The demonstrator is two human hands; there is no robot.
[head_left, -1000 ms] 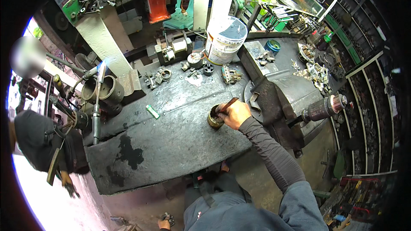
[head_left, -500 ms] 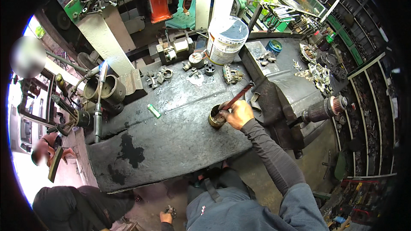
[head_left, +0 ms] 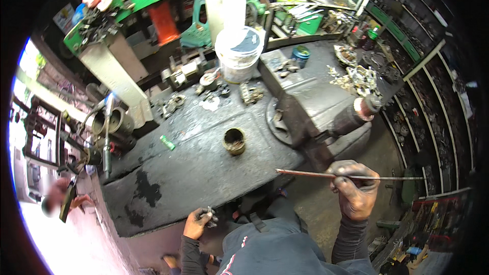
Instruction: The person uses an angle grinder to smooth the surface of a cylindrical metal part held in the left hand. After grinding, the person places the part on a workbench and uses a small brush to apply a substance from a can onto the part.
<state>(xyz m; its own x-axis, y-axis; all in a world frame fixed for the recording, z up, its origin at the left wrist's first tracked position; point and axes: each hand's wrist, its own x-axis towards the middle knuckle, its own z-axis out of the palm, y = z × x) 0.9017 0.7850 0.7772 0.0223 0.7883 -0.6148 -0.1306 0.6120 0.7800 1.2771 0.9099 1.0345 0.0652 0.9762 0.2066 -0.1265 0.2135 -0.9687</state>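
Observation:
My right hand (head_left: 356, 189) is raised off to the right of the bench, fingers pinched round a long thin strip (head_left: 305, 173). The strip lies nearly level and is reddish-brown along its left part. By the bench's front edge my left hand (head_left: 197, 223) is closed on a small grey metal part (head_left: 211, 217), whose exact kind is too small to tell. On the bench top (head_left: 198, 173), an open round can (head_left: 235, 148) with a dark, dirty inside stands apart from both hands.
A small green box (head_left: 167, 142) lies left of the can. Metal parts (head_left: 251, 93) and a white bucket (head_left: 238, 61) stand behind. A dark vise-like fixture (head_left: 305, 127) rises at right. Large metal cylinders (head_left: 121, 122) stand at left; a person (head_left: 61, 193) is beyond.
My right hand has drawn the strip out of the can and swung it right, toward me. My left hand has come up to the bench edge with the metal part. The view has shifted.

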